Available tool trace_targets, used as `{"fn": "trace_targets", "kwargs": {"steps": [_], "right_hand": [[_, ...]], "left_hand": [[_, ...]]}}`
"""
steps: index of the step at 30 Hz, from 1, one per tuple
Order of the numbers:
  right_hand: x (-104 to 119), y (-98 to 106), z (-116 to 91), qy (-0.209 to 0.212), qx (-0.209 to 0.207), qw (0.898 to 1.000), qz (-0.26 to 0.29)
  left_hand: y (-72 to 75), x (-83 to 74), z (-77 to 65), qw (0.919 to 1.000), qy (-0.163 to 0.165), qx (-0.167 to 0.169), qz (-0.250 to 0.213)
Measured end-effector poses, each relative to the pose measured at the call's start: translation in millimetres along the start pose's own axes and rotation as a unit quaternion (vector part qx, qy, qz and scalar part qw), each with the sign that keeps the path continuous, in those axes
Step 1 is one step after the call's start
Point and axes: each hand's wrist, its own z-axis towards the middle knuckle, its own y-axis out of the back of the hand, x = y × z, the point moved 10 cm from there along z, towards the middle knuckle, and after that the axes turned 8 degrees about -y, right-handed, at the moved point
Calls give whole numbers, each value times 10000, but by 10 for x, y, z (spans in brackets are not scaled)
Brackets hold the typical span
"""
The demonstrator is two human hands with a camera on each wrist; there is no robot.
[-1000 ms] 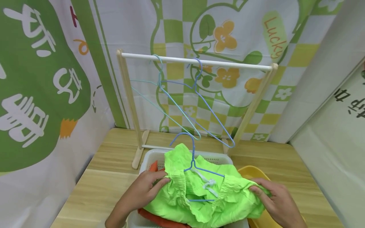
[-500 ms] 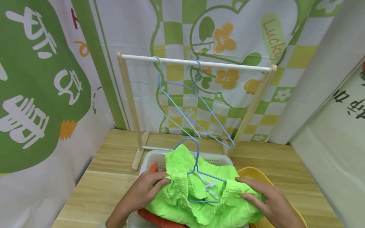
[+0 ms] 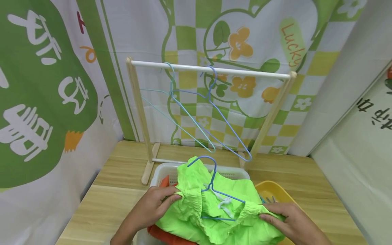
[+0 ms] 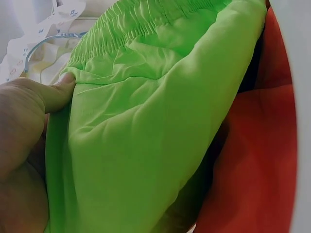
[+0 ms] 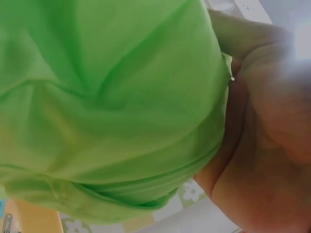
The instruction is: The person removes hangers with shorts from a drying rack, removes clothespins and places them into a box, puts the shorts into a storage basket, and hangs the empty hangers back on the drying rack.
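Bright green shorts (image 3: 188, 212) with a gathered elastic waistband and a white drawstring (image 3: 225, 203) are spread over a white basket. A blue hanger (image 3: 213, 177) sits inside the waist opening; its hook and part of its shoulders and bottom bar show, and both ends are hidden in the cloth. My left hand (image 3: 152, 205) pinches the left side of the waistband, its thumb (image 4: 62, 90) on the fabric in the left wrist view. On the other side, my right hand (image 3: 286, 217) pinches the cloth near the hanger's right shoulder. Green fabric fills most of the right wrist view.
Behind the white basket (image 3: 163, 167) stands a wooden rack with a white rail (image 3: 245, 72). A teal hanger (image 3: 191, 119) and a purple-blue hanger (image 3: 229, 123) hang from it. Red-orange cloth (image 3: 166, 236) lies in the basket. A yellow container (image 3: 269, 185) stands at right.
The hanger's hook has shifted down and slightly right. My right hand has moved inward to the left, loosened, and pinches the waistband closer to the hanger. My left hand keeps its hold.
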Motion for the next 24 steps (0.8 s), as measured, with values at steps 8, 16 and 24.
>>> {"fn": "trace_targets", "kwargs": {"steps": [8,16,24], "right_hand": [[-85,60,-53,-111,-78,9999,-90],[-179,217,-158,-458,-440,9975,-298],[-245,418,-276,-868,-1228,9881,-312]], "left_hand": [[24,41,-16,9997,175,-23,-174],[78,83,-46,9991,383,-107,-138],[144,103,-90,9986,445,-263,-107]]}}
